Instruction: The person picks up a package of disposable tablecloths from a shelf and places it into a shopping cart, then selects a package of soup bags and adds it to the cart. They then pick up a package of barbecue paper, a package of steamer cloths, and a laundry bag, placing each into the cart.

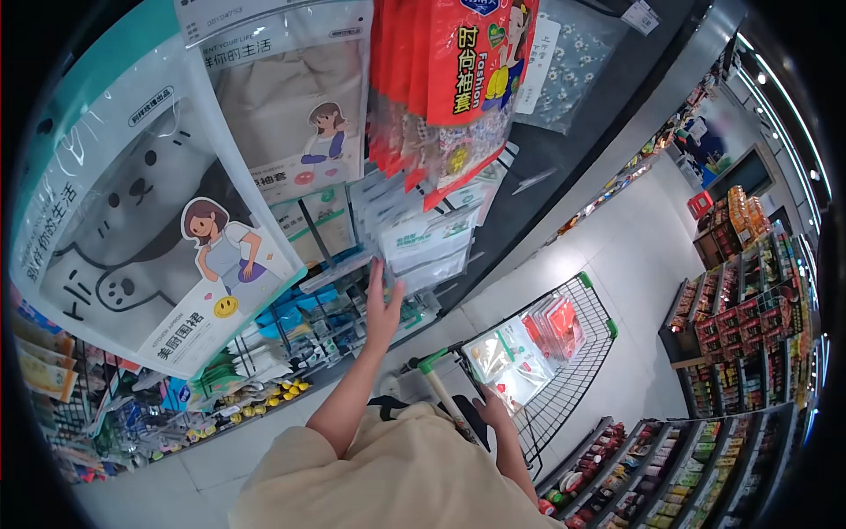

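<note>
My left hand (383, 309) reaches up to the hanging rack, fingers stretched and thumb apart, touching the lower left edge of a stack of flat white packets (429, 251) with green print. Whether any packet is pinched is hard to see. Above these hang red sleeve-cover packs (467, 79). My right hand (495, 413) is low at the near side of a wire shopping cart (577, 388), fingers apart, beside white flat packs (511, 366) lying in the cart. Red packs (555, 331) lie beyond them in the cart.
A large apron pack (150, 203) with a bear print hangs close at the left, beside a beige sleeve pack (291, 106). Metal hooks stick out from the rack. Stocked shelves (670, 467) stand at the lower right, and more shelves (745, 300) across the aisle floor (608, 220).
</note>
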`<control>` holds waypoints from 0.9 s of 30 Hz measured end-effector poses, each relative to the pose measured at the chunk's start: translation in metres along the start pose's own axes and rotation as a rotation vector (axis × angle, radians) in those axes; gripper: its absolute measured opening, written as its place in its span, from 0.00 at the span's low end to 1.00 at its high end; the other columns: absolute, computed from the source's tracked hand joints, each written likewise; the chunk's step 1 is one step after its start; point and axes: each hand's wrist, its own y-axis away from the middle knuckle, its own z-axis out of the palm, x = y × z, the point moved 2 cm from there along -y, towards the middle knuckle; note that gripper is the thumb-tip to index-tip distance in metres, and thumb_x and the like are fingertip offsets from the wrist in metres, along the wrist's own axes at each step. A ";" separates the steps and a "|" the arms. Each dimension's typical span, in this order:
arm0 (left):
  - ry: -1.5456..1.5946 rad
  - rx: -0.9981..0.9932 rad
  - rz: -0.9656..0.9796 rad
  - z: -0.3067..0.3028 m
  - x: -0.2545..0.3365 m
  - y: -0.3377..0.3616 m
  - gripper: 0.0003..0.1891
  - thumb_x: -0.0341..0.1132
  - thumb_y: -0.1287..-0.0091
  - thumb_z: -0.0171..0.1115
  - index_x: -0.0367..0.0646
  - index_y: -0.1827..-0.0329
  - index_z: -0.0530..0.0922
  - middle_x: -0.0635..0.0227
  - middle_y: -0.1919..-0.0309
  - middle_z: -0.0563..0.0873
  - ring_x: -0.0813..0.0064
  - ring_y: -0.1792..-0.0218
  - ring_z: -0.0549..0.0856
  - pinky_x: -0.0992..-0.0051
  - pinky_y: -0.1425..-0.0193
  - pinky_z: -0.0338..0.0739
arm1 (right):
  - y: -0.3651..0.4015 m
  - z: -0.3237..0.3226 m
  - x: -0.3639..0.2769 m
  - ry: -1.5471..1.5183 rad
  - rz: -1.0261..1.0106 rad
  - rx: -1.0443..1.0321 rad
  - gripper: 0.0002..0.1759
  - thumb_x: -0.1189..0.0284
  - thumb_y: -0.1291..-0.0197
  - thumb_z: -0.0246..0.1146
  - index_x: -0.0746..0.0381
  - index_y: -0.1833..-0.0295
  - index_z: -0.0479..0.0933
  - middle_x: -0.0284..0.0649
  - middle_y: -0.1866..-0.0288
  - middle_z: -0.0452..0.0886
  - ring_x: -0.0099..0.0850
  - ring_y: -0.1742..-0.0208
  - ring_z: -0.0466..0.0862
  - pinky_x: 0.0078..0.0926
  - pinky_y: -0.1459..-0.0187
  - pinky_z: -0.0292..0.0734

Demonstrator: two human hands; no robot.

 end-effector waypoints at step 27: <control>0.324 0.126 -0.062 0.012 -0.014 0.008 0.25 0.29 0.26 0.59 0.33 0.29 0.66 0.57 0.22 0.59 0.65 0.25 0.64 0.68 0.23 0.61 | -0.048 -0.039 -0.014 -0.226 -0.029 -0.193 0.34 0.50 0.31 0.58 0.66 0.32 0.71 0.55 0.43 0.82 0.40 0.41 0.82 0.32 0.39 0.74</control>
